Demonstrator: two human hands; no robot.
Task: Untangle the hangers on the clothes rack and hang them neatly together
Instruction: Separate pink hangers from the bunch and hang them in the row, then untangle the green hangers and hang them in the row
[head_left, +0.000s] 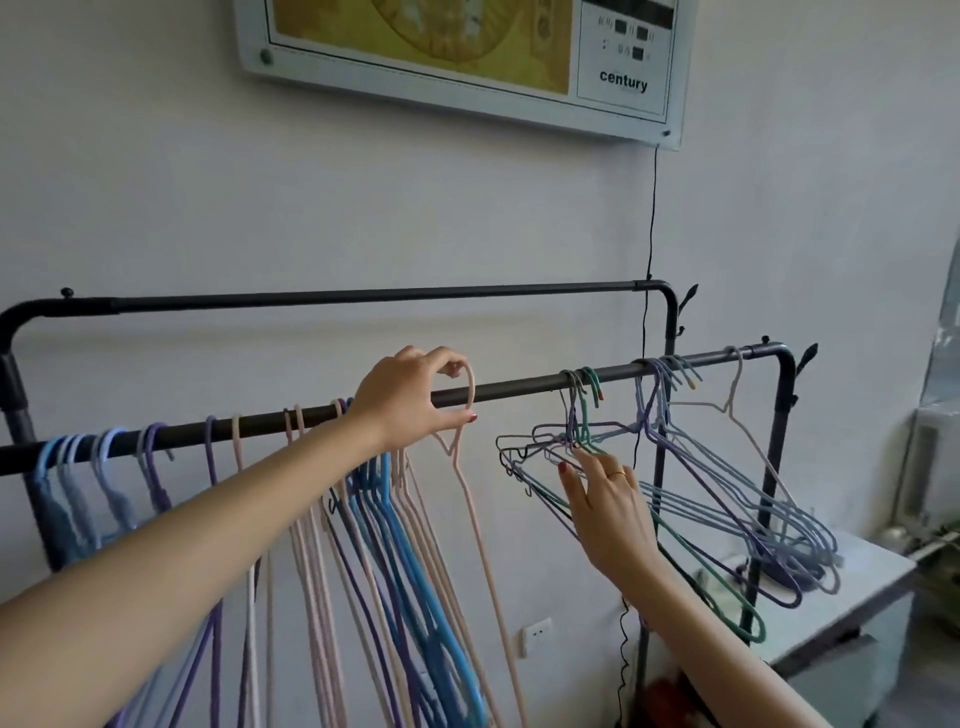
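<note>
A person stands at a black metal clothes rack (519, 387) set against a pale, plain wall (363, 208), its front rail running from lower left up toward the right, with a second, higher rail (363, 296) behind it. The left hand (410, 400) pinches the hook of a pink hanger (470, 483) between thumb and fingertips, the hook held at the front rail and the hanger's body hanging down below. Just to its left, a tidy row of hangers (374, 519) in blue, purple and pink hangs along the rail. The right hand (608, 504), a gold ring on one finger, reaches with mostly extended fingers into a tangled cluster of hangers (675, 467) in green, purple and grey-blue, its fingertips touching the wires near their necks; whether any wire is actually gripped cannot be told. A single pale hanger (737, 415) hangs at the rail's far right end.

Above, a framed wall panel (467, 62) with a yellow picture carries the word "century"; smaller print above it is unreadable. A thin black cord (652, 218) drops from the panel. A white wall socket (535, 636) sits low on the wall, and a grey cabinet (841, 613) stands at lower right.
</note>
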